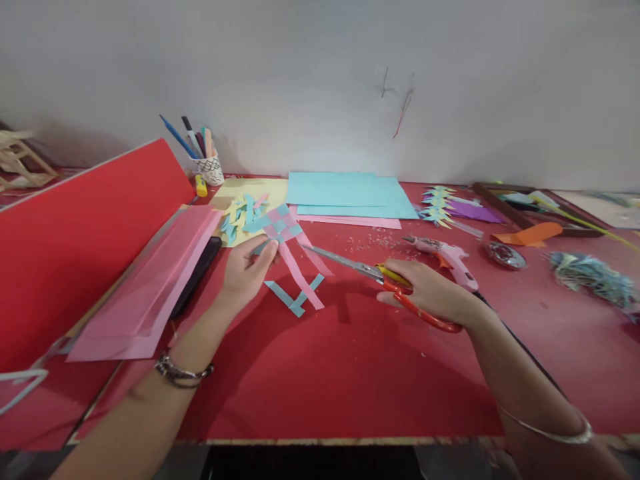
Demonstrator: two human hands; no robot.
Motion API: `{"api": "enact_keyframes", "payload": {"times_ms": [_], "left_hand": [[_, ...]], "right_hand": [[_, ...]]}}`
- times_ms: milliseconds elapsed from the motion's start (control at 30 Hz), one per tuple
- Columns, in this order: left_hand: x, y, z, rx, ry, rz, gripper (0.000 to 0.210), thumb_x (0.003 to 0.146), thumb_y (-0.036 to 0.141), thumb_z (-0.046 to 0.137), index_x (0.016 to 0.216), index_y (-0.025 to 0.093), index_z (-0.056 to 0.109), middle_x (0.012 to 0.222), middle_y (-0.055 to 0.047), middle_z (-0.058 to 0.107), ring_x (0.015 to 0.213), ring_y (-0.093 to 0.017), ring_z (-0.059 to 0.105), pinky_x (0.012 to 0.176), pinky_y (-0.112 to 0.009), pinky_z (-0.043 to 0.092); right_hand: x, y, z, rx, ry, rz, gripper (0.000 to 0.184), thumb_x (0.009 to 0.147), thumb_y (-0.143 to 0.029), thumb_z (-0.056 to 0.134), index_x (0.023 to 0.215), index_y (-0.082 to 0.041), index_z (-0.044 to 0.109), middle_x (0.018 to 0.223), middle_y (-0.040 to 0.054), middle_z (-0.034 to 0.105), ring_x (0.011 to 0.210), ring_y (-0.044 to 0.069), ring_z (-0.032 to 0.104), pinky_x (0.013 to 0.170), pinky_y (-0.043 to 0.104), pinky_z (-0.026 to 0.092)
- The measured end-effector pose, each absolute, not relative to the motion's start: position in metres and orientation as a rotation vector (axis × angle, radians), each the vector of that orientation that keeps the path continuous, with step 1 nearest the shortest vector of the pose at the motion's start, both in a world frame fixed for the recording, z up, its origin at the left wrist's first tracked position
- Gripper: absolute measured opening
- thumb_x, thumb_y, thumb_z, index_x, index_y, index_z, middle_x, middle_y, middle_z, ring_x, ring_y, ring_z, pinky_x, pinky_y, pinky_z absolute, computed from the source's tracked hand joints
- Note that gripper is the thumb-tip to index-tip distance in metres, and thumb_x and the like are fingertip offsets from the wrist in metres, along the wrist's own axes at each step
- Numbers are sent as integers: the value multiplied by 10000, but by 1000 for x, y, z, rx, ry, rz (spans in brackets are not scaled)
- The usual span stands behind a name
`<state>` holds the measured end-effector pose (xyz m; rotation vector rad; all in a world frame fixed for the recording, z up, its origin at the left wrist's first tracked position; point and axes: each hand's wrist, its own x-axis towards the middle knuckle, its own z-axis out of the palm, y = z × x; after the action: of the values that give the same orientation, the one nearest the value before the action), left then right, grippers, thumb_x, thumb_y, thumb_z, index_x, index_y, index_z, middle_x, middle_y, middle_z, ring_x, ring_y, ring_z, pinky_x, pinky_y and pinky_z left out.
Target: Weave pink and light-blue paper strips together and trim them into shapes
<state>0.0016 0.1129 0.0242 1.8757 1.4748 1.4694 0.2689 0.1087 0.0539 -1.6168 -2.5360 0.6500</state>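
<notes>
Pinched between the thumb and fingers of my left hand (250,265) is a woven paper piece (283,223) of pink and light-blue strips. Two long pink strips hang from it toward the right. My right hand (425,287) grips the scissors (360,267), which have red and yellow handles. Their blades point left, the tip close to one hanging pink strip; I cannot tell whether it touches. Beneath the woven piece, blue paper offcuts (296,305) lie on the red table (320,387).
Behind stand blue sheets (345,193), yellow paper (220,200) with cut strips, and a pen cup (211,168). Rightward lie a pink glue gun (450,257), a shiny dish (506,255), a brown tray (580,229) and a yarn bundle (593,277). Pink sheets (145,293) lie at left.
</notes>
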Motion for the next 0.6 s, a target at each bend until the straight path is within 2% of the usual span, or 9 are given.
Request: {"api": "enact_keyframes", "payload": {"times_ms": [600], "left_hand": [[1, 113, 22, 1884, 1398, 1466, 267, 753, 276, 410, 500, 190, 423, 469, 33, 422, 454, -91, 392, 435, -213, 320]], "right_hand": [[269, 109, 53, -1605, -2571, 667, 427, 741, -602, 399, 633, -195, 328, 629, -23, 419, 556, 107, 388, 525, 233, 274]]}}
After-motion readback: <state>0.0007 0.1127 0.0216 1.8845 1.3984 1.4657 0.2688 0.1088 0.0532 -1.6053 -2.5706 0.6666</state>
